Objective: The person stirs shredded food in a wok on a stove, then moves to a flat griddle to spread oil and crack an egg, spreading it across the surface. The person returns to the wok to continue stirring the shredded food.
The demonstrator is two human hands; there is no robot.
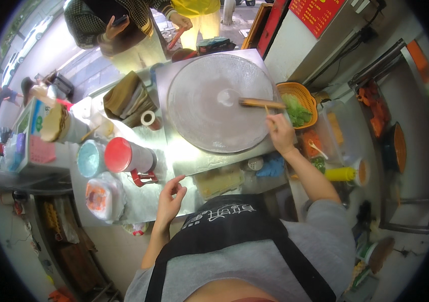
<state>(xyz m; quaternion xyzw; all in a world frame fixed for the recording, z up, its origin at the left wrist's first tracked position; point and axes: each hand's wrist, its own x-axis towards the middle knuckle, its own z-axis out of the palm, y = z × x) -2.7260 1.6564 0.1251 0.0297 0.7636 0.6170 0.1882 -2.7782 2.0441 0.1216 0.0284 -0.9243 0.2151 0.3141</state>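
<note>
A large round crepe griddle (203,109) with a thin pale layer of batter over its top lies before me on a metal stand. My right hand (281,132) grips the thin stick of a wooden batter spreader (261,103), whose flat blade lies across the griddle's right part. Near the middle is a small whitish patch. My left hand (173,198) is empty, fingers loosely bent and apart, over the metal counter below the griddle's near left side. Left of it stands a white pitcher with a red lid (119,154) and a red handle.
An orange basket (312,99) of lettuce adjoins the griddle's right side, with food containers and a yellow squeeze bottle (340,174) nearer me. A turquoise tub (91,158), a bagged container (103,198) and a paper-filled holder (124,98) stand left. Two people are beyond the counter, one holding a phone.
</note>
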